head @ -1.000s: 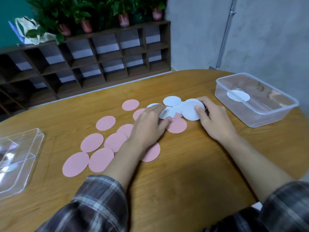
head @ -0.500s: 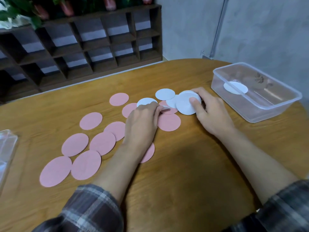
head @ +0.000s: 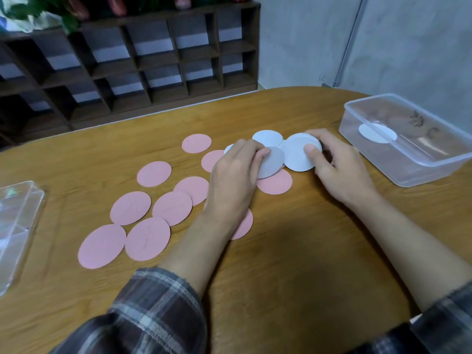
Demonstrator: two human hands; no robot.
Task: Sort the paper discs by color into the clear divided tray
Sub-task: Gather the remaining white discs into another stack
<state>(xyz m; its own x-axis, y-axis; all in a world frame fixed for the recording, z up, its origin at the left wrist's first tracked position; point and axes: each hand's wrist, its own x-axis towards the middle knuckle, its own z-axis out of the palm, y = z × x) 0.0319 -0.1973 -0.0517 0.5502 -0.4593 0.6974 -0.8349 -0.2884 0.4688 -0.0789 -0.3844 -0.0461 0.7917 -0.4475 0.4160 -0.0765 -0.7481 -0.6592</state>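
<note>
Indoor light, soft, moderately dim. Broad soft-edged shadow on counter between forearms. Glare streaks on clear divided tray; faint sheen on clear container. White disc in left hand reads grey, shaded by fingers. Motion blur overall: wood grain smeared, plaid sleeves soft. Wide-angle bowing: counter edge curves, shelf unit leans.

A dark wooden cubby shelf stands against grey walls behind the table.
</note>
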